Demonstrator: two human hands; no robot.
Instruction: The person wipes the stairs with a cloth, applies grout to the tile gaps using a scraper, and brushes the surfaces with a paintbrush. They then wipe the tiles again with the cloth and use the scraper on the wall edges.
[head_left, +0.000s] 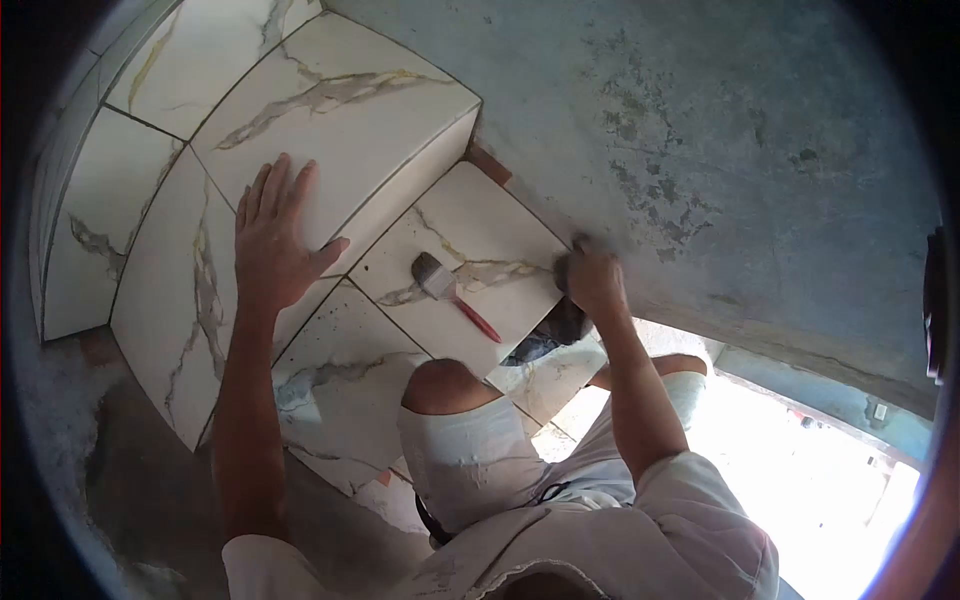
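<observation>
My left hand (277, 245) lies flat with fingers spread on the white marbled tile (350, 90) of the upper step. My right hand (597, 282) is closed at the wall-side edge of the lower step; a small dark thing shows at its fingers, too blurred to name. Just below that hand sits a crumpled dark bag or cloth (566, 322). Between my hands a paintbrush (470, 315) with a red handle and dusty bristles rests on the lower step's tile (490, 215), touched by neither hand.
A rough grey-blue wall (760, 150) with peeling patches runs along the right. More veined tiles (205, 280) cover the steps at the left, with dark joints between them. Bare cement (150, 450) lies at lower left. My bent knee (447, 388) is over the lower tiles, and bright light comes from lower right.
</observation>
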